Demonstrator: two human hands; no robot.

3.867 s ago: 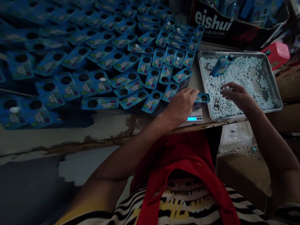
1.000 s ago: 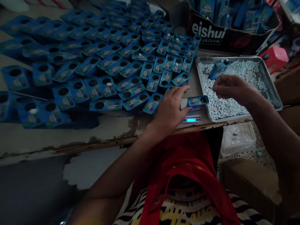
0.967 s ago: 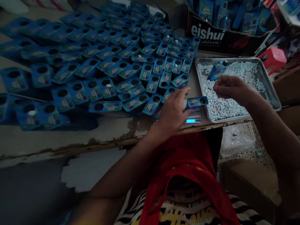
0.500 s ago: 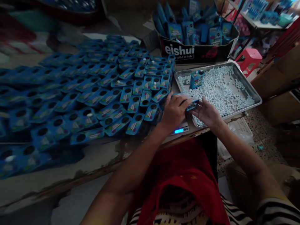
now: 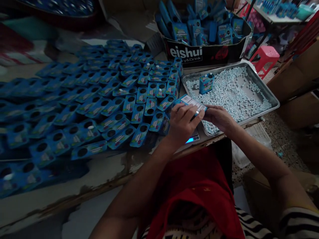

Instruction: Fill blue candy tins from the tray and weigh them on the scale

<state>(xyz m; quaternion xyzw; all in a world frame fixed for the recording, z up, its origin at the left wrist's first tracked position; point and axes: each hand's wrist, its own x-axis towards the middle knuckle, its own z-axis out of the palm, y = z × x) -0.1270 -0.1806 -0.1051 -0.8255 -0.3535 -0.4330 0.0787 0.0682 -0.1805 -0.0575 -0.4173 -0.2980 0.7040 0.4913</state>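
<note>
My left hand (image 5: 183,121) is wrapped around a small blue candy box (image 5: 191,101), tilted with its pale printed side facing up. At the box's right end, the fingers of my right hand (image 5: 219,118) are pressed together against it; their tips are partly hidden. Below my left hand a small digital scale (image 5: 195,138) shows a lit blue display. Just beyond my hands is a metal tray (image 5: 272,105) with many small pale candies (image 5: 231,93). Another blue candy box (image 5: 206,83) stands upright among the candies.
Rows of blue candy boxes (image 5: 129,103) with dark round openings cover the table to the left. A black carton (image 5: 206,56) full of blue boxes stands behind the tray. A red stool (image 5: 266,56) and brown cartons (image 5: 296,76) are at the right.
The held box has turned so its pale printed side faces up. My right hand, open beside the box before, has closed its fingers at the box's end. The camera view has shifted slightly.
</note>
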